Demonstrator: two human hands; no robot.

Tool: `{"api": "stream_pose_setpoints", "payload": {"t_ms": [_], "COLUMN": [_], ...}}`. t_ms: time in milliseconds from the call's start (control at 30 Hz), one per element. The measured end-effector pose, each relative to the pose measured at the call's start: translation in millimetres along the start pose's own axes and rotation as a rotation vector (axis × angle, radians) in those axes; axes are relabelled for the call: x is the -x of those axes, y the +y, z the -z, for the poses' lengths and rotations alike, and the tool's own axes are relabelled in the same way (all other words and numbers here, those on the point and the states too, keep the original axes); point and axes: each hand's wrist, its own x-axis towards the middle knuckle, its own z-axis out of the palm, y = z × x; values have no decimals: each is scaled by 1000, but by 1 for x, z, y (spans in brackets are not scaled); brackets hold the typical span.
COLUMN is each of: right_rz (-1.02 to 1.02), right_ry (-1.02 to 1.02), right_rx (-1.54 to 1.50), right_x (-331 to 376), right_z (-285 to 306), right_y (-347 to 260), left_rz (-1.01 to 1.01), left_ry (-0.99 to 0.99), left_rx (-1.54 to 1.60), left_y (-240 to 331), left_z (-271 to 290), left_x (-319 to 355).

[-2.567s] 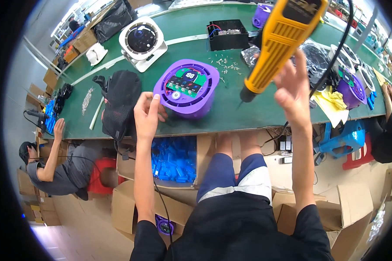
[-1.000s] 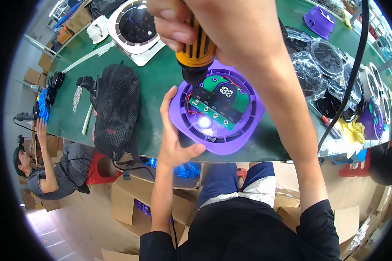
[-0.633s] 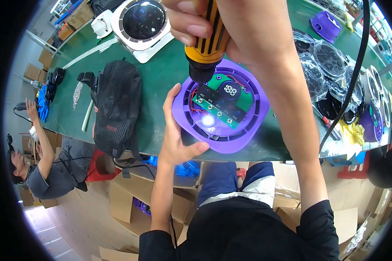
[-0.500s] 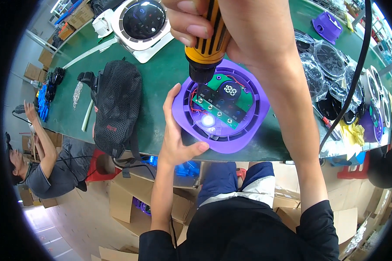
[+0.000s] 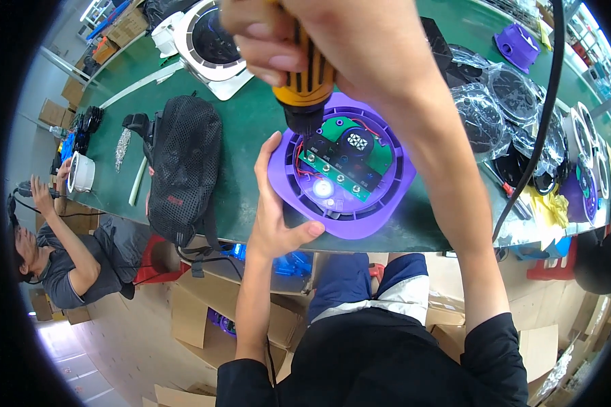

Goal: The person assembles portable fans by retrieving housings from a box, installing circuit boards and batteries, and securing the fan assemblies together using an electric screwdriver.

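Observation:
A round purple housing [image 5: 387, 210] lies at the table's near edge, with a green circuit board [image 5: 383, 157] inside it. A white display segment and a bright round light glow on it. My left hand [image 5: 273, 217] grips the housing's left rim, its thumb on the near side and its fingers along the edge. Wrapped round a yellow and black power screwdriver [image 5: 307, 91], my right hand [image 5: 268, 44] holds it above the far left part of the board. The tool's black chuck points down; its tip is hard to make out against the dark board.
A black mesh backpack [image 5: 184, 169] lies to the left. Behind it stands a white housing with a dark round cover [image 5: 214, 41]. Plastic-wrapped black discs [image 5: 502, 102] pile up at right, near a dangling black cable [image 5: 555, 88]. A co-worker [image 5: 75, 251] sits at far left.
My right hand and the screwdriver have shifted left and slightly nearer. The left hand stays on the purple housing. At far left, a white round part now shows by the co-worker's hands.

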Motion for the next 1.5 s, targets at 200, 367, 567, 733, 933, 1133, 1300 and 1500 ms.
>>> {"api": "stream_pose_setpoints", "payload": {"t_ms": [200,367,567,733,933,1133,1300,1500], "right_rz": [-36,44,-18,8,113,197,222,146], "right_ry": [-256,-307,-191,-136,46,82,157,61], "right_rx": [-28,-67,-27,-12,63,89,247,400], "right_x": [-7,-15,-9,-3,-1,2,11,16], "right_z": [12,18,11,17,18,18,45,73], "right_y": [17,28,11,6,18,9,-43,-72], "left_rz": [-20,-44,-71,-222,-198,-89,-170,-123], "left_ry": [16,13,52,67,-120,-199,-132,-343], "left_rx": [23,-58,-65,-796,-863,-891,-839,-766], "left_y": [0,-3,12,63,89,96,101,85], "left_z": [-3,2,4,22,16,16,8,-25], "left_x": [-1,0,-5,-34,-55,-60,-71,-133]}}
